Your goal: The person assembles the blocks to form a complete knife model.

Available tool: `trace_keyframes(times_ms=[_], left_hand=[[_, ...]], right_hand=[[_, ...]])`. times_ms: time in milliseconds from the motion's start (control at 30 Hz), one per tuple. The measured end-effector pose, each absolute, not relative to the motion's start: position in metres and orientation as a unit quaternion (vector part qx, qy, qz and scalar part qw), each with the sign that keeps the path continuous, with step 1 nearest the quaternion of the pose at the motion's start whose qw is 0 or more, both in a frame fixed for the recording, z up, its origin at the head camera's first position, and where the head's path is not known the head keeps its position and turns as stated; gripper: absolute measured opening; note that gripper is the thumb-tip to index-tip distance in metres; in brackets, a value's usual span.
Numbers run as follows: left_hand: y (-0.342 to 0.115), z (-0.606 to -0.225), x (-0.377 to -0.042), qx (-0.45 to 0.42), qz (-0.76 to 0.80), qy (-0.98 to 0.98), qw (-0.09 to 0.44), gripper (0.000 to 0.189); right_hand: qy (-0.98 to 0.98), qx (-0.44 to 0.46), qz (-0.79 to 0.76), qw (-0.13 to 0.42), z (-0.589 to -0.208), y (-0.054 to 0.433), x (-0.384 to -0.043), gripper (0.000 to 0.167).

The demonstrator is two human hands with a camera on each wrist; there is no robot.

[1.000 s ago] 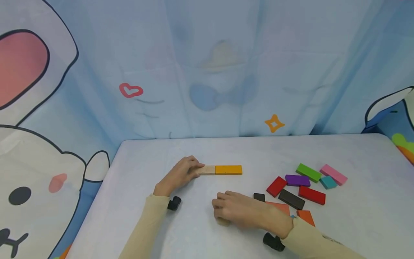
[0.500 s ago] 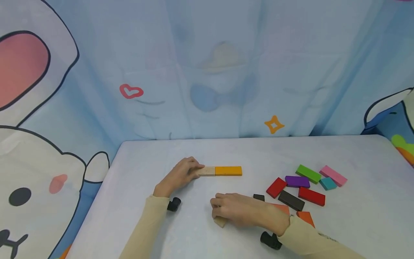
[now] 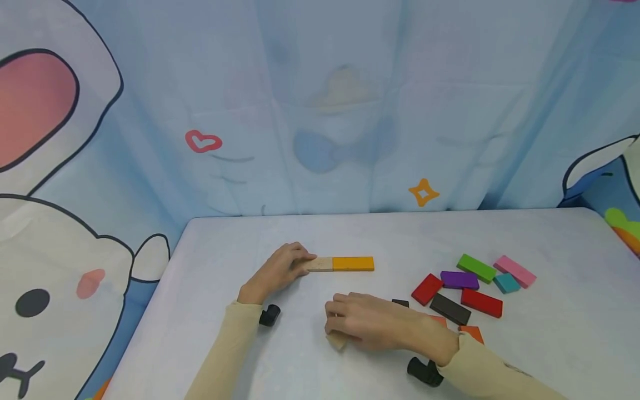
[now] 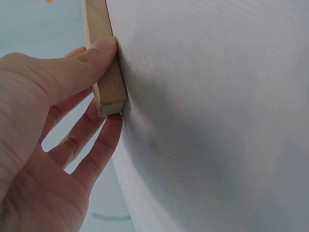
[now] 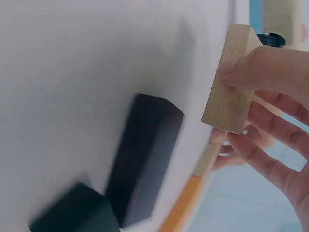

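Note:
My left hand (image 3: 278,273) pinches the left end of a plain wooden block (image 3: 322,264) lying on the white table. In the left wrist view the thumb rests on the long side of this block (image 4: 110,92), with fingertips behind and at its end. A yellow-orange block (image 3: 353,264) lies end to end with it on the right. Nearer the front, my right hand (image 3: 370,322) grips a second plain wooden block (image 3: 336,339), mostly covered by the fingers in the head view. The right wrist view shows that block (image 5: 226,110) tilted, held between thumb and fingers.
Right of my right hand lie loose blocks: red (image 3: 481,303), purple (image 3: 459,279), green (image 3: 476,268), pink (image 3: 515,271), teal (image 3: 507,283) and dark grey (image 3: 450,309). My right forearm partly covers an orange-red one (image 3: 440,320). A blue printed curtain (image 3: 320,183) hangs behind the table.
My right hand has shifted slightly left and turned a little, and its wooden block now shows a tilted corner below the fingers. The left hand and the two-block row stay put.

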State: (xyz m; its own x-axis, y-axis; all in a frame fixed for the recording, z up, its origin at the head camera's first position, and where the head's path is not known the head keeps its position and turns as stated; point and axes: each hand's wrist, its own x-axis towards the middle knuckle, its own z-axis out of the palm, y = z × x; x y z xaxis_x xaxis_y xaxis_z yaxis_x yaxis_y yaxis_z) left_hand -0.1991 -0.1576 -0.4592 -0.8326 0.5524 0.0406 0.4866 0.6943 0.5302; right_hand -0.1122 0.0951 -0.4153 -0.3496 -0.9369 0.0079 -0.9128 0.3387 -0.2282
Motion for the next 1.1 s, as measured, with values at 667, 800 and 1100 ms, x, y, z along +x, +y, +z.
trace_keyframes(times_ms=[667, 800, 1100], left_hand=[[-0.159, -0.458, -0.196, 0.298, 0.272, 0.914, 0.046, 0.035], [-0.159, -0.459, -0.197, 0.297, 0.273, 0.914, 0.051, 0.035], [-0.16, -0.46, -0.198, 0.298, 0.278, 0.912, 0.051, 0.035]], right_hand=[[0.878, -0.451, -0.161, 0.004, -0.396, 0.198, -0.161, 0.038], [0.896, -0.408, -0.172, 0.036, -0.404, 0.21, -0.173, 0.036], [0.906, -0.365, -0.203, 0.064, -0.422, 0.218, -0.194, 0.028]])
